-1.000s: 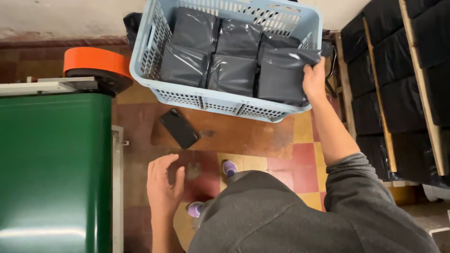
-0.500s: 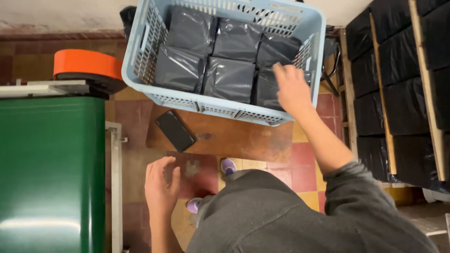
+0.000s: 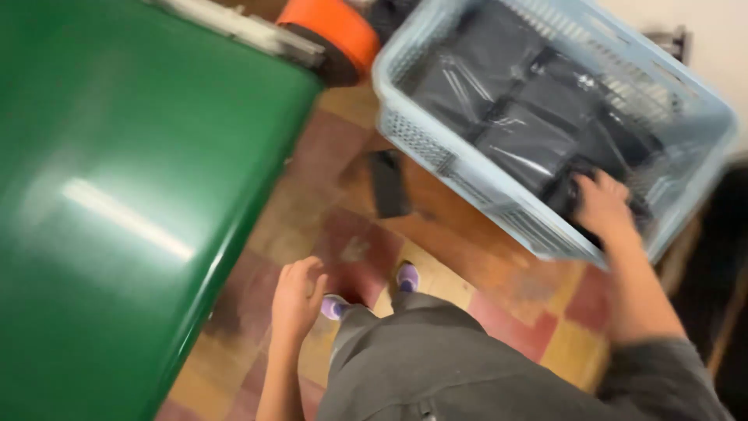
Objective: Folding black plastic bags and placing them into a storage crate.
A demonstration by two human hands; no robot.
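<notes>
Since the earlier frame, view swings left and blurs; right hand (image 3: 601,204) goes from above the parcels down into the pale blue slotted plastic basket (image 3: 436,152), fingers curled onto a dark grey plastic-wrapped parcel (image 3: 580,191) at the near right corner. Grip closure: cannot tell, blurred. Slick wrap could slip out of the fingers. Left hand (image 3: 297,298) hangs loosely curled, holding nothing, beside the green machine cover (image 3: 117,195).

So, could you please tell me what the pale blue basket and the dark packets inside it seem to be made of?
The basket looks like moulded plastic, matt pale blue, judging by its perforated lattice walls and thick rim. The dark packets look like glossy grey-black plastic film, since light streaks and creases show on them. The right hand rests on one; blur limits certainty.
</notes>
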